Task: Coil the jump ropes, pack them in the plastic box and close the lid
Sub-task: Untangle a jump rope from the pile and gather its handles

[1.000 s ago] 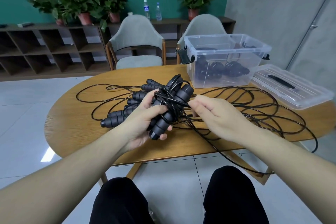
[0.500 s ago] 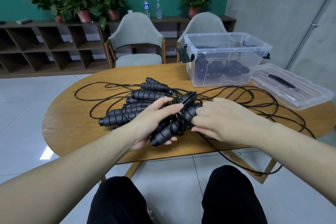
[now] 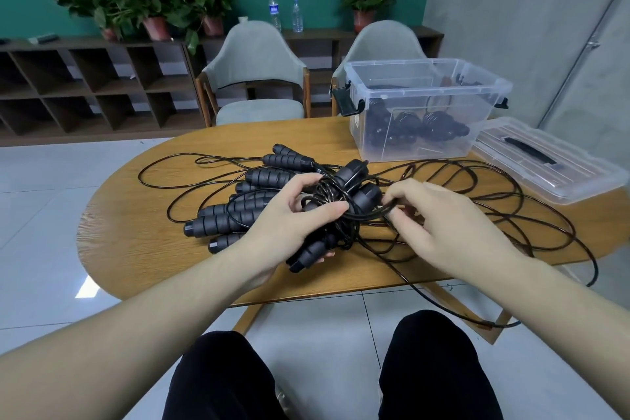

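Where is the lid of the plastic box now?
The lid lies flat on the wooden table, far right, beside the open plastic box.

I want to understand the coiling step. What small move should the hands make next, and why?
Probably the right hand should wind its pinched cord once more around the handles the left hand grips, since much cord lies loose on the table.

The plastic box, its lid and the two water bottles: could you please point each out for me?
plastic box (image 3: 426, 133): head view, clear front wall.
lid (image 3: 579, 177): head view, bare ribbed top, right of handle.
water bottles (image 3: 274, 12): head view, label of the left bottle.
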